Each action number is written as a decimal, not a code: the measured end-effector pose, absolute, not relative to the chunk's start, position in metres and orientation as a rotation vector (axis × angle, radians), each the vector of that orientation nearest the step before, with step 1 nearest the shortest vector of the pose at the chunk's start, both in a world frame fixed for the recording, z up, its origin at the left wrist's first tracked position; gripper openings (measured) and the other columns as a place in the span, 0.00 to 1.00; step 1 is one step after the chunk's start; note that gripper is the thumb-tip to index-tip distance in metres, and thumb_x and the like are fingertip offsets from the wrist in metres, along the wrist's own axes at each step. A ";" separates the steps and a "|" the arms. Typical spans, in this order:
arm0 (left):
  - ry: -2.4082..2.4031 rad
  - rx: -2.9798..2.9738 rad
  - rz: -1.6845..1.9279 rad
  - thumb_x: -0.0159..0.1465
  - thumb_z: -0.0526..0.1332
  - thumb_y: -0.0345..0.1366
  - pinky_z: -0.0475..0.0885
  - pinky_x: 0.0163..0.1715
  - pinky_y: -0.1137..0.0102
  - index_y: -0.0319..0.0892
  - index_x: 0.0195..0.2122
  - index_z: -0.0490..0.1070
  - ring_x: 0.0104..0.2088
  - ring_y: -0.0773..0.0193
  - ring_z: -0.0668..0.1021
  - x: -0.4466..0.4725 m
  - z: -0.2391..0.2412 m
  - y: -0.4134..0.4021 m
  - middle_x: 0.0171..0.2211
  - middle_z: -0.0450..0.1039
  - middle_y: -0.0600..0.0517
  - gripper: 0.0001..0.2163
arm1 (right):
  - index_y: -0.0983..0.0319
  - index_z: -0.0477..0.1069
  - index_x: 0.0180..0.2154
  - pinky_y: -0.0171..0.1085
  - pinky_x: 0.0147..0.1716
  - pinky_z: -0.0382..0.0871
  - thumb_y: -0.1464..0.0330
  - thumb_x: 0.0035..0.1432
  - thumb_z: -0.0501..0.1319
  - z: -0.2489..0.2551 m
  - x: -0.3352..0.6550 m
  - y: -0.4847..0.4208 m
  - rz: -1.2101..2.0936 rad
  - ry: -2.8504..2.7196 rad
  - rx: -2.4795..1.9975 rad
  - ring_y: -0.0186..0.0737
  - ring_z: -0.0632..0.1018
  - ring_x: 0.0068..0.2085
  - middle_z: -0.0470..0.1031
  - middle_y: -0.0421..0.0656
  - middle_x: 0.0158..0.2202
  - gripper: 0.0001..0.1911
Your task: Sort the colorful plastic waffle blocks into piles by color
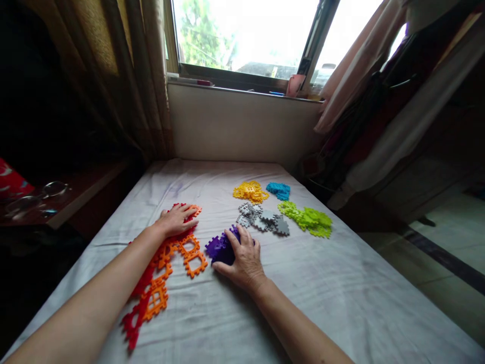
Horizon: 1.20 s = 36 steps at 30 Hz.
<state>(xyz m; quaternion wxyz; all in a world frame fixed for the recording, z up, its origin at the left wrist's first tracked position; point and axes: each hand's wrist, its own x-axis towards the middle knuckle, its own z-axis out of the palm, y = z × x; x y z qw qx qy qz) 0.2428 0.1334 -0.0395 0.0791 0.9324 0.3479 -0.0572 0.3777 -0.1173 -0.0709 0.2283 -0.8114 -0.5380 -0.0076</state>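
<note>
My left hand (176,220) lies flat with fingers stretched over the far end of a row of red and orange interlocking plastic pieces (166,268) spread on a white sheet (341,303). My right hand (244,258) rests on a pile of purple pieces (220,247), fingers curved over its right side. Beyond the right hand lie a grey pile (263,218), a yellow pile (250,192), a small blue pile (278,190) and a lime green pile (308,218).
The sheet covers a bed below a window sill (242,91) with small items on it. Brown curtains (113,76) hang at the left, a dark side table (56,202) stands left of the bed, and clothes hang at the right.
</note>
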 end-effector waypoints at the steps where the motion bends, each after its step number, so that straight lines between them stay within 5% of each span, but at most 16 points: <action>1: 1.040 2.795 -0.176 0.65 0.47 0.60 0.56 0.60 0.38 0.57 0.67 0.59 0.69 0.42 0.57 0.235 -0.039 0.133 0.71 0.54 0.46 0.31 | 0.51 0.62 0.65 0.61 0.62 0.52 0.47 0.46 0.70 -0.071 0.376 -0.112 -0.015 -1.477 -2.232 0.62 0.59 0.68 0.55 0.54 0.70 0.47; 8: 1.126 2.753 -0.045 0.66 0.47 0.58 0.57 0.62 0.44 0.58 0.59 0.71 0.67 0.46 0.62 0.192 -0.042 0.120 0.67 0.63 0.48 0.26 | 0.52 0.60 0.66 0.59 0.62 0.50 0.45 0.48 0.69 -0.068 0.368 -0.060 0.005 -1.424 -2.232 0.59 0.58 0.68 0.54 0.56 0.70 0.47; 36: 1.279 2.670 0.145 0.64 0.56 0.54 0.53 0.65 0.45 0.58 0.58 0.72 0.67 0.50 0.64 0.177 -0.051 0.095 0.66 0.64 0.51 0.22 | 0.54 0.58 0.67 0.63 0.61 0.50 0.45 0.58 0.59 -0.068 0.430 0.134 -0.004 -1.100 -2.403 0.59 0.55 0.68 0.51 0.56 0.70 0.40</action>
